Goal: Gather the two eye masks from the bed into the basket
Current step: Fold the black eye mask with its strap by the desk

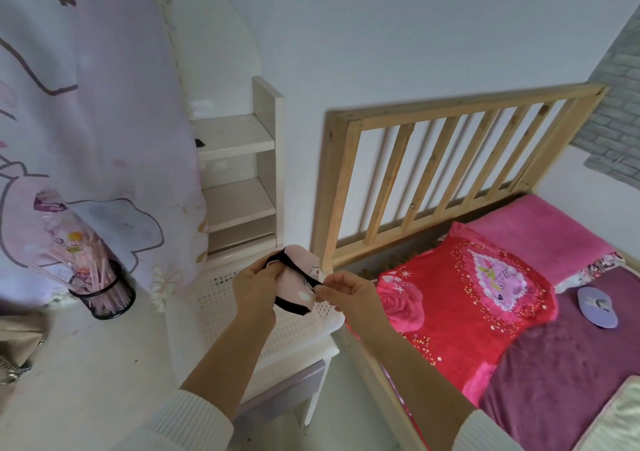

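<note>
1. Between two bare hands, a pink eye mask (294, 282) with a black strap is held up in the air, above a white perforated basket (214, 308).
2. Left hand (254, 286) is closed on the mask's left end, fingers curled over the strap.
3. Right hand (346, 293) pinches the strap at the mask's right end between thumb and fingertips.
4. Both wrists show white ribbed sleeves.
5. The basket sits on a white bedside table (294, 360), just beside the bed.
6. A second, purple eye mask (596, 307) lies on the bed's purple blanket (554, 381), well apart from the hands.
7. Near it, a red rose-print blanket (460, 298) bears a heart-shaped patch with writing too blurred to read.
8. Behind stand a wooden slatted headboard (450, 166), a white shelf unit (242, 173), and a black mesh cup (107, 293) of sticks.
</note>
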{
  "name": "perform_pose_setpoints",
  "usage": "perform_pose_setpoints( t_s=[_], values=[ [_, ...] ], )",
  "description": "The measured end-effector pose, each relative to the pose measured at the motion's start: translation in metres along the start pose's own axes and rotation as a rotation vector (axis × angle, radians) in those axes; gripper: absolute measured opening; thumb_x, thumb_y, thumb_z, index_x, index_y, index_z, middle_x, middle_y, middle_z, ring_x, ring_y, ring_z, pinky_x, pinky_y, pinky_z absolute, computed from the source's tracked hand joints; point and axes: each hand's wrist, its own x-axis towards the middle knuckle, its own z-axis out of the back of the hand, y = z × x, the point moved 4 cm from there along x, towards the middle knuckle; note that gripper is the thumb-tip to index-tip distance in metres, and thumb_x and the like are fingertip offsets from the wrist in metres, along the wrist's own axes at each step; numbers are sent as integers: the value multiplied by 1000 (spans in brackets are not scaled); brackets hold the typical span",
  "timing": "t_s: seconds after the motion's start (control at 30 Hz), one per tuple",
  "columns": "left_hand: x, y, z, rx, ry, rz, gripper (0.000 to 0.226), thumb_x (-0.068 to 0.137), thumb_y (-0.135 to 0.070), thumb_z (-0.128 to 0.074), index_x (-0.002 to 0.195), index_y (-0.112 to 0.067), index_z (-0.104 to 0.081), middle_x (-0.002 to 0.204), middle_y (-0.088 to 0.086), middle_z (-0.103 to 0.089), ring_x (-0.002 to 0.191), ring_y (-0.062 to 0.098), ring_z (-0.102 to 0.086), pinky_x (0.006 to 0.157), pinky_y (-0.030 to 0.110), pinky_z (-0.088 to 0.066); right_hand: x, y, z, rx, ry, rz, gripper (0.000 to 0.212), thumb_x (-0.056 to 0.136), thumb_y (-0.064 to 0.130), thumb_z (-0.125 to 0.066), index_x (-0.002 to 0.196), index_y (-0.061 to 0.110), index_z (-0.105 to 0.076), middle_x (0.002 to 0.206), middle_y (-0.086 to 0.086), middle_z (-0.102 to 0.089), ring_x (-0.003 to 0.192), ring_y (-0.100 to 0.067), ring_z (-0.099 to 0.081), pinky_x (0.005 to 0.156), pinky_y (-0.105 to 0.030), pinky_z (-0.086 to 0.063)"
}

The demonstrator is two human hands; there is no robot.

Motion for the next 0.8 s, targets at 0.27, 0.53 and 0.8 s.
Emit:
perform_pose_setpoints(
  t_s=[0.27, 0.53, 0.8],
  values=[
    [4, -1, -2, 51, 162, -58, 26, 87, 0, -61, 87, -24, -72, 102, 12, -71, 94, 30, -66, 80, 40, -56, 7, -6, 0, 146, -34, -195, 11, 74, 15, -71, 66, 20, -75, 64, 13, -66, 77, -9, -54, 76, -31, -39],
    [3, -7, 10, 115, 275, -83, 32, 84, 4, -59, 91, -23, -76, 96, 4, -76, 87, 20, -69, 69, 29, -57, 20, -4, -13, 167, 64, -274, 18, 80, 20, -70, 95, 10, -72, 77, 0, -70, 65, -10, -61, 67, -27, -46],
    [12, 12, 53, -49, 307, 254, 35, 80, 3, -56, 106, -13, -72, 86, 4, -78, 76, 23, -73, 58, 31, -60, 38, -19, -34, 41, 64, -283, 19, 84, 6, -66, 100, -4, -69, 82, -10, -67, 78, -23, -60, 70, -33, -49]
  ],
)
